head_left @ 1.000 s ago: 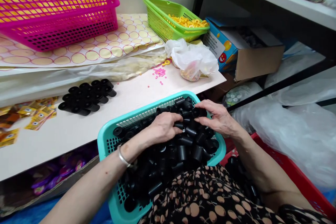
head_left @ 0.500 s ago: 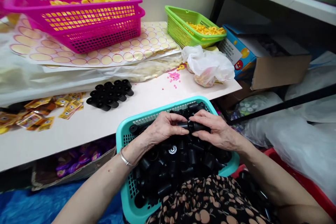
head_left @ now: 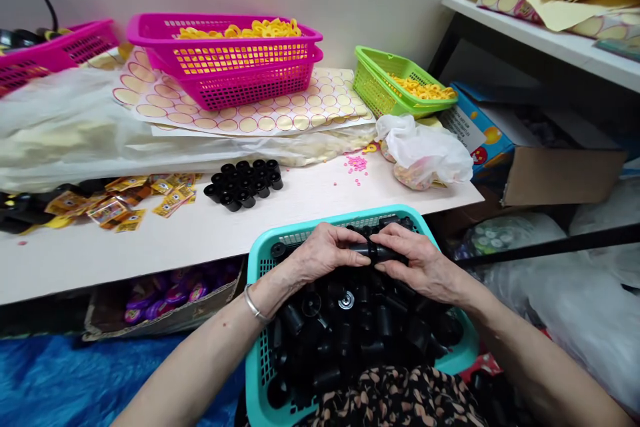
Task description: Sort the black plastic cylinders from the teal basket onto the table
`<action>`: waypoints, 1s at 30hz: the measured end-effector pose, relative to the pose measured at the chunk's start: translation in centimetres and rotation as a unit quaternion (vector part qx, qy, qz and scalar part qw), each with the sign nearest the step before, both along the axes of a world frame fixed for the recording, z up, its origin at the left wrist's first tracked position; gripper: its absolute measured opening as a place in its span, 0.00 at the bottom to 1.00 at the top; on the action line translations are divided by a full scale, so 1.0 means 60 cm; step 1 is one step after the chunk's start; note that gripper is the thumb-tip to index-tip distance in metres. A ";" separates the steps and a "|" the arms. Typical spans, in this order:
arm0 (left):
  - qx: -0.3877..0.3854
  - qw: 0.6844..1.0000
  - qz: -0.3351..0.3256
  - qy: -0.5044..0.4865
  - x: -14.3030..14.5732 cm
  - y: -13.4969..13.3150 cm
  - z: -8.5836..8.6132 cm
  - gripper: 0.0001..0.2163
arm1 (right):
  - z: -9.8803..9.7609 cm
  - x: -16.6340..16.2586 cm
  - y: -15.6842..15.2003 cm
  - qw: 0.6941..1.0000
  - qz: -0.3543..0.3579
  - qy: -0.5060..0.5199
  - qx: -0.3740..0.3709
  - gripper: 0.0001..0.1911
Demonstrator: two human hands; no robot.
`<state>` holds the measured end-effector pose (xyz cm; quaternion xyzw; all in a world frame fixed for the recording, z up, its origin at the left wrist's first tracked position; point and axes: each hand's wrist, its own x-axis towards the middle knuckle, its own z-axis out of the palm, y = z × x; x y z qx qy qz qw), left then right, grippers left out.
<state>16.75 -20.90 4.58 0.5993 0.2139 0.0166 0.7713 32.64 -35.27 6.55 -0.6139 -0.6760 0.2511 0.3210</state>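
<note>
My left hand (head_left: 320, 255), with a silver bangle at the wrist, pinches one end of a black plastic cylinder (head_left: 361, 249) between thumb and fingers. My right hand (head_left: 423, 263) grips the other end, its fingers partly covering it. A dark ring or seam shows between the fingertips of the two hands. Both hands are over a turquoise basket (head_left: 253, 263) on the lap, filled with loose black plastic parts (head_left: 345, 340). One part there shows a round silvery face (head_left: 346, 300).
On the white table (head_left: 310, 193) stand black cups (head_left: 245, 183) in rows, beside small yellow packets (head_left: 175, 199) and pink beads (head_left: 357, 163). Behind are a magenta basket (head_left: 250, 90) and a green basket (head_left: 380, 90) with yellow rings, and a white plastic bag (head_left: 425, 147). An open carton (head_left: 560, 173) stands right.
The view has turned, so the table and baskets appear farther right and lower. Both hands keep hold of the black cylinder, with their fingertips slightly closer together.
</note>
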 end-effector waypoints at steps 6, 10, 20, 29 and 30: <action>-0.015 0.997 0.074 -0.022 0.008 -0.007 0.000 0.20 | -0.009 -0.017 0.018 0.999 -0.002 -0.032 0.012 0.22; 0.102 0.988 0.116 -0.001 0.012 -0.012 0.009 0.16 | -0.032 -0.027 0.040 0.997 -0.074 -0.018 0.006 0.30; 0.400 0.883 0.243 -0.030 -0.023 0.061 0.018 0.14 | -0.011 -0.012 0.107 0.994 -0.041 0.097 0.035 0.34; 0.745 0.660 0.014 0.099 0.036 0.208 -0.037 0.06 | -0.011 0.028 0.054 0.974 -0.027 -0.219 -0.042 0.05; 0.757 0.645 0.008 0.106 0.044 0.217 -0.044 0.07 | -0.017 0.022 0.049 0.961 -0.024 -0.272 -0.043 0.05</action>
